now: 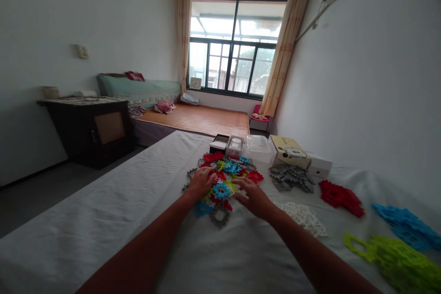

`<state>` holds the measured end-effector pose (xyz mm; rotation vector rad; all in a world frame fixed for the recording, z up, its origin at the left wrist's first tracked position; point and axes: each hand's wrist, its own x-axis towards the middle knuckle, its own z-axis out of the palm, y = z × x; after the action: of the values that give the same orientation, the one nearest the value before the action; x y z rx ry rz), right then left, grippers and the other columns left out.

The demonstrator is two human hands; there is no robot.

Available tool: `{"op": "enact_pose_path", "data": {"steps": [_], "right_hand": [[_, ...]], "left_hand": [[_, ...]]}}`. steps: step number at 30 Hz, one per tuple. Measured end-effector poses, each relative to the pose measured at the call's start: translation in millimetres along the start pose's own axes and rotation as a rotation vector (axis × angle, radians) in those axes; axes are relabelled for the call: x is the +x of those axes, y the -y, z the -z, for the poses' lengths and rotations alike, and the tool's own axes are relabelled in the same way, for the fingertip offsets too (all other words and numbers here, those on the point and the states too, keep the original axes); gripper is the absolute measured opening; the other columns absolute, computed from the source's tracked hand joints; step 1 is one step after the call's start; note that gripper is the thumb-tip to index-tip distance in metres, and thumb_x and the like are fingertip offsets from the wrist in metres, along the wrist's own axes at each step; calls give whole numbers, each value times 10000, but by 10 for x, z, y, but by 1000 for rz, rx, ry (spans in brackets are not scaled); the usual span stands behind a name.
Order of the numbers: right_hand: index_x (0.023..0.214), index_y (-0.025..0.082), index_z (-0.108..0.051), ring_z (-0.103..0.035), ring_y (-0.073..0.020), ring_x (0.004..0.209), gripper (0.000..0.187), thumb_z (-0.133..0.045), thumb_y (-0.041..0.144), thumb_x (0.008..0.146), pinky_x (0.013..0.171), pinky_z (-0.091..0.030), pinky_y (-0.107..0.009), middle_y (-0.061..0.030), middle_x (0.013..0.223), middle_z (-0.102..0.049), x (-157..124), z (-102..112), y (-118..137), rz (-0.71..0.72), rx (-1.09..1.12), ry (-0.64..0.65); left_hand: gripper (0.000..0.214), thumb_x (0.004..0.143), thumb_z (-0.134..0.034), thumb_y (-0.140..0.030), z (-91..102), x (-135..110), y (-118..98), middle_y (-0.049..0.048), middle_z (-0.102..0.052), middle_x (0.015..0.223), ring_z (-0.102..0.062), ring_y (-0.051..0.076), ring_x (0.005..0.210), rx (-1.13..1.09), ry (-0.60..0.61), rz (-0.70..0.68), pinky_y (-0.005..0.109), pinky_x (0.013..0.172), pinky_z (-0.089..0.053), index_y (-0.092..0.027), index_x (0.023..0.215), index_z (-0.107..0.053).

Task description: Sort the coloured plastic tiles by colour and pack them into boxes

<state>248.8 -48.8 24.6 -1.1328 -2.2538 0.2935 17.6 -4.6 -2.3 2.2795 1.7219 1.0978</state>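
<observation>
A mixed pile of plastic interlocking building pieces lies on the grey sheet, with red, blue, green, white and grey ones jumbled together. My left hand (202, 183) rests at the pile's left side, its fingers bent and close together against the pieces; what they hold, if anything, is hidden. At the right side is my right hand (254, 196), thumb and fingers apart, fingertips by a yellow-green piece (234, 187). Between the hands sits a blue ring-shaped piece (221, 190). A grey square piece (219, 216) lies at the near edge of the pile.
Separate heaps of grey (291, 179), white (303, 218), red (341, 197), blue (409, 225) and green pieces (399, 262) lie to the right. Behind the pile stand a black box (219, 143), a clear plastic container (258, 147) and a yellow box (290, 151).
</observation>
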Motion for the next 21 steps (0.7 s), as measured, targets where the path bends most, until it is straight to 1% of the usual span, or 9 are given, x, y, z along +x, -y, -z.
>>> {"op": "enact_pose_path", "data": {"steps": [2,3,6,8,11,14,16,18,21], "right_hand": [[1216,247,-572,-529,-256,1131,454,-656,325,777,954,-439,-394,-72,1254,-584,-16,-185,175,21,-6,-8],[1213,247,-576,-517,-270,1144,456,-667,313,771,963,-430,-411,-75,1241,-596,-27,-238,214,20,-13,-17],[1159,284,-610,-563,-259,1057,360,-637,293,800,921,-459,-410,-46,1155,-654,-74,-283,211,16,-8,-34],[1127,314,-628,-588,-236,1012,287,-581,303,844,900,-475,-397,-17,1131,-669,-108,-254,186,36,27,-44],[1109,304,-647,-588,-218,1021,259,-488,303,904,909,-472,-393,-17,1132,-667,-146,-182,189,68,52,-73],[1101,266,-659,-581,-203,1000,274,-450,300,926,887,-470,-361,-54,1062,-671,-142,-95,203,69,19,-125],[1057,248,-676,-590,-192,947,261,-461,306,921,852,-471,-334,-62,973,-674,-113,-13,176,24,-3,-182],[1019,239,-683,-608,-181,891,239,-488,317,905,812,-475,-311,-56,934,-677,-76,107,100,-47,11,-237],[1023,216,-651,-635,-161,753,240,-544,350,856,697,-487,-275,-37,862,-694,-56,385,-146,-194,90,-282]], "left_hand": [[304,897,-459,-318,-23,-11,-74,91,-662,1109,-584,200,1064,-64,33,-48,341,953,-438,-165,1089,-639],[313,904,-444,-320,-21,-16,-112,92,-662,1106,-589,195,1060,-111,46,-72,332,951,-445,-160,1091,-637],[310,902,-428,-308,30,-15,-188,92,-669,1079,-602,196,1036,-222,41,-111,338,945,-458,-160,1070,-642],[292,896,-429,-291,80,-1,-192,84,-678,1056,-608,201,1023,-218,1,-97,353,947,-457,-172,1038,-654],[275,885,-429,-261,131,24,-162,67,-692,1035,-614,200,1011,-168,-40,-75,360,947,-458,-190,1000,-669],[278,879,-429,-255,136,29,-144,65,-696,1034,-611,202,1021,-107,-43,-82,359,943,-461,-194,981,-681],[279,881,-432,-266,126,21,-139,62,-693,1046,-602,204,1041,-69,-50,-109,360,953,-453,-201,978,-686],[272,882,-439,-271,115,13,-122,53,-691,1054,-597,204,1046,-34,-57,-143,360,958,-447,-215,981,-687],[261,876,-453,-265,109,14,-67,46,-688,1066,-590,211,1052,13,-39,-186,366,955,-444,-226,993,-683]]}}
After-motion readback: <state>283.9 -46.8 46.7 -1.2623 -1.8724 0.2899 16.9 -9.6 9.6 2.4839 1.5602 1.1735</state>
